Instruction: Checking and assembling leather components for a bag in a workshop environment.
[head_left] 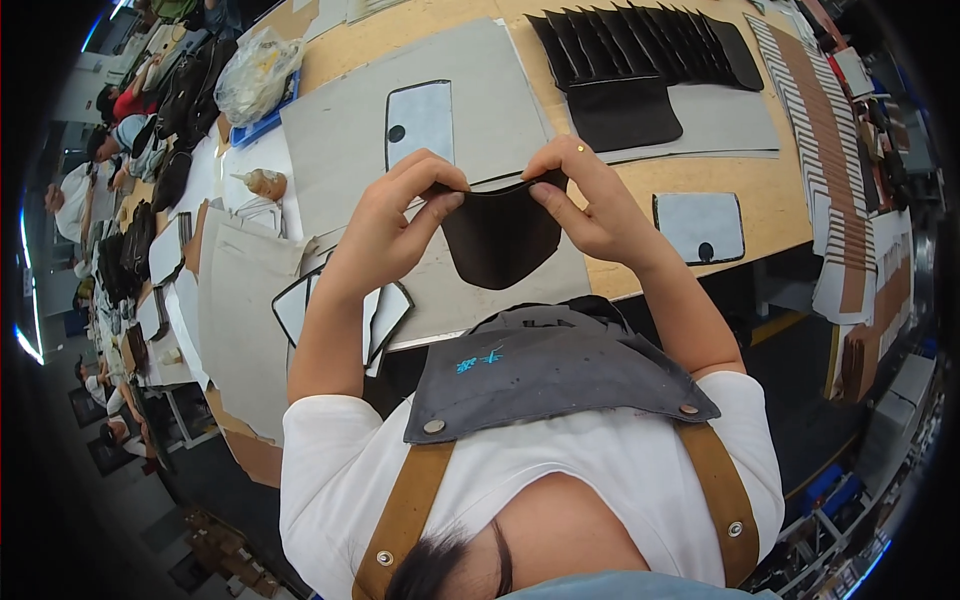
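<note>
Between my two hands hangs a black leather-like panel, bent in a curve, its rounded lower edge toward me. My left hand pinches its upper left corner between thumb and fingers. At the upper right corner my right hand pinches it the same way. Just beyond, a pale rectangular piece with a black border and a black dot lies on a grey board. Another such pale piece rests on the table to the right of my right forearm. Under my left forearm, more black-edged pale pieces stick out, partly hidden.
A row of overlapping black panels lies at the far right. Long stacks of brown and white pieces line the table's right side. At the left are a blue tray with a plastic bag, a small glue bottle and grey sheets.
</note>
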